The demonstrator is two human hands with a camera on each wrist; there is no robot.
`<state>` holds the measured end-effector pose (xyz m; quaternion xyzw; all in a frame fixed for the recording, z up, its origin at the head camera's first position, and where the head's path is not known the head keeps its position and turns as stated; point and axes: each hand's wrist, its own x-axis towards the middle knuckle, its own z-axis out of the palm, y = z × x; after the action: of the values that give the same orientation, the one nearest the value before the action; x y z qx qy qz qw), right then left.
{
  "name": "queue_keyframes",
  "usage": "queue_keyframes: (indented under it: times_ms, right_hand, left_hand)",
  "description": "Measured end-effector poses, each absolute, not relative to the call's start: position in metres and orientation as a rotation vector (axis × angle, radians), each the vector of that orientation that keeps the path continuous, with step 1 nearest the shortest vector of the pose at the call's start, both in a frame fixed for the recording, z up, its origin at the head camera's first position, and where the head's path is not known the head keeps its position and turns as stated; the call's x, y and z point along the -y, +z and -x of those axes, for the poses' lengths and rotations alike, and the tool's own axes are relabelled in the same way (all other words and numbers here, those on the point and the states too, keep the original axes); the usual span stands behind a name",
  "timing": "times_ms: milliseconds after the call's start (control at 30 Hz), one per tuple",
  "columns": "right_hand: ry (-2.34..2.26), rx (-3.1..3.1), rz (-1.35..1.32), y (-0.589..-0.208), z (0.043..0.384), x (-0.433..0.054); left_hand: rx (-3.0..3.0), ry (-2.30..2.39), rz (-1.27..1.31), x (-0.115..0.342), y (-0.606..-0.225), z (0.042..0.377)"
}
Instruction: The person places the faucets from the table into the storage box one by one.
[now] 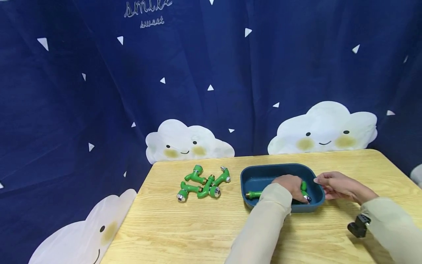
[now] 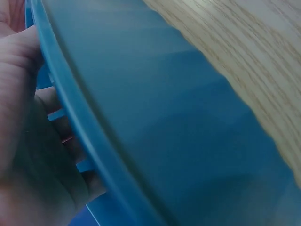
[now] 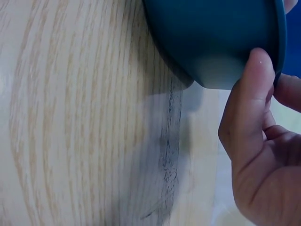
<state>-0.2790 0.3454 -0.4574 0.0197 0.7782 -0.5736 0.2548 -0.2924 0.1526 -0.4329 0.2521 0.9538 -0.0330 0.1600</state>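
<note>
A dark blue plastic basin (image 1: 277,168) stands on the right half of the table. My left hand (image 1: 290,185) reaches down inside it, over the near rim. Beside its fingertips lies a green faucet (image 1: 303,186) with a chrome end; my hand covers part of it, and whether the fingers grip it is hidden. Another green faucet (image 1: 254,194) lies at the basin's left, brass thread outward. In the left wrist view, the fingers (image 2: 70,146) show behind the basin rim (image 2: 87,127). My right hand (image 3: 263,141) pinches the basin's right rim, thumb on the outer wall.
Several green taps (image 1: 206,187) with chrome and brass ends lie grouped on the wooden table (image 1: 184,227), left of the basin. A dark blue curtain (image 1: 197,55) with white clouds hangs behind the table. A black wrist camera (image 1: 359,225) sits at my right sleeve.
</note>
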Motion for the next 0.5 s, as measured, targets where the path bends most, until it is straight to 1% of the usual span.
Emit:
queue_keyframes:
  times_ms: [333,500]
  right_hand:
    - [-1.556,-2.114,-0.068,-0.456,0.2805,-0.3445]
    - [-1.545,-2.123,-0.03,-0.4555,0.2787,-0.3447]
  left_hand:
    - [-2.713,-0.096,-0.689,-0.1546,-0.4332,0.2896]
    - [-2.701,-0.084,-0.661,-0.1547,-0.4324,0.288]
